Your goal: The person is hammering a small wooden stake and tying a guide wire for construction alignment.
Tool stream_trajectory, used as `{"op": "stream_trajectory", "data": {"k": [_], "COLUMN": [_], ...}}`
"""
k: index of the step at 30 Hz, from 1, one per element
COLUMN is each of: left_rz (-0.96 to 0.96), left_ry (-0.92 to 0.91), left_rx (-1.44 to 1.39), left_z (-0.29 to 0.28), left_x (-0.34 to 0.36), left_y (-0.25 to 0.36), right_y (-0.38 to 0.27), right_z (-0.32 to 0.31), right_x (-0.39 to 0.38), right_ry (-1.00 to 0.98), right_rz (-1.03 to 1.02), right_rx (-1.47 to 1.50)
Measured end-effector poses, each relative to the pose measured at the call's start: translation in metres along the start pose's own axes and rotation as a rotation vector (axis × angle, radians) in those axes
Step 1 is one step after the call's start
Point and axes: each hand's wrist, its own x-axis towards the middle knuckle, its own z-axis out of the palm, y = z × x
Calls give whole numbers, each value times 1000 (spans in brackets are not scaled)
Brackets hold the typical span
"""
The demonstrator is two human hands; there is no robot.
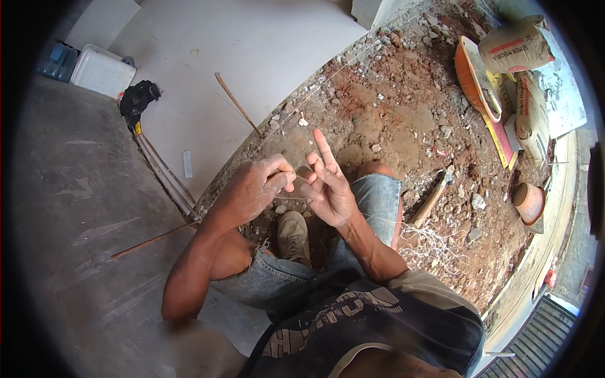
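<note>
My left hand (pixel 249 189) is closed, its thumb and forefinger pinching a thin pale string (pixel 302 178) in front of my knees. Just to its right is my right hand (pixel 331 192), palm up, with the forefinger stretched out and the other fingers curled in. The string runs from the left fingertips to these curled fingers, which appear to hold it; the exact grip is partly hidden. Another length of string passes below the hands. Beside my right knee lies a loose tangle of white string (pixel 435 249) on the soil.
A wooden-handled tool (pixel 432 201) rests on the rubble at right. Farther off are an orange basin (pixel 469 75), paper sacks (pixel 513 47) and a round orange-brown container (pixel 529 198). A stick (pixel 236 104) stands ahead; a thin rod (pixel 154 240) lies left. Back left sits a white container (pixel 101 72).
</note>
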Motion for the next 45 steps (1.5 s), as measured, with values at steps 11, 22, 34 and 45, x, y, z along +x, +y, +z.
{"op": "stream_trajectory", "data": {"k": [11, 22, 34, 45], "left_rz": [-41, 14, 25, -14], "left_ry": [-56, -75, 152, 309], "left_rx": [-149, -249, 417, 149], "left_z": [-4, -4, 4, -12], "left_x": [-1, 4, -6, -6], "left_y": [4, 0, 4, 16], "right_y": [-12, 8, -11, -18], "right_z": [14, 11, 52, 31], "right_x": [0, -3, 3, 10], "right_ry": [-65, 1, -81, 106], "right_rz": [-86, -177, -396, -187], "right_rx": [-222, 96, -1980, -1125]}}
